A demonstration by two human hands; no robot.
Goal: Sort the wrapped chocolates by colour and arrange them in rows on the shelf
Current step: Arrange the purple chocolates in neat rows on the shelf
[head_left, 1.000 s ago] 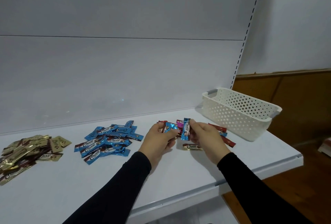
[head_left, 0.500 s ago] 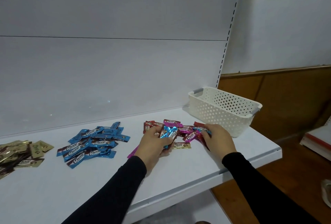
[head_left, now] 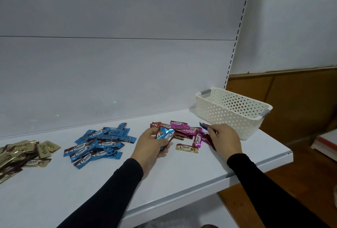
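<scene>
My left hand [head_left: 151, 143] grips a small bunch of blue-wrapped chocolates [head_left: 166, 134] just above the white shelf [head_left: 182, 173]. My right hand [head_left: 225, 139] pinches a blue chocolate [head_left: 203, 125] at the right edge of a mixed heap of red and pink chocolates [head_left: 180, 129]. A single gold chocolate [head_left: 187, 148] lies between my hands. A sorted pile of blue chocolates [head_left: 99, 144] lies left of centre. A pile of gold chocolates [head_left: 23, 155] lies at the far left.
A white perforated basket [head_left: 231, 113] stands at the shelf's back right, close behind my right hand. The shelf's front edge runs diagonally below my forearms. Wooden panelling and a stack of books [head_left: 326, 142] are to the right, off the shelf.
The camera has turned slightly. My right hand has passed a blue chocolate to my left, reached right into the mixed heap and now pinches another blue one. My left hand keeps its bunch.
</scene>
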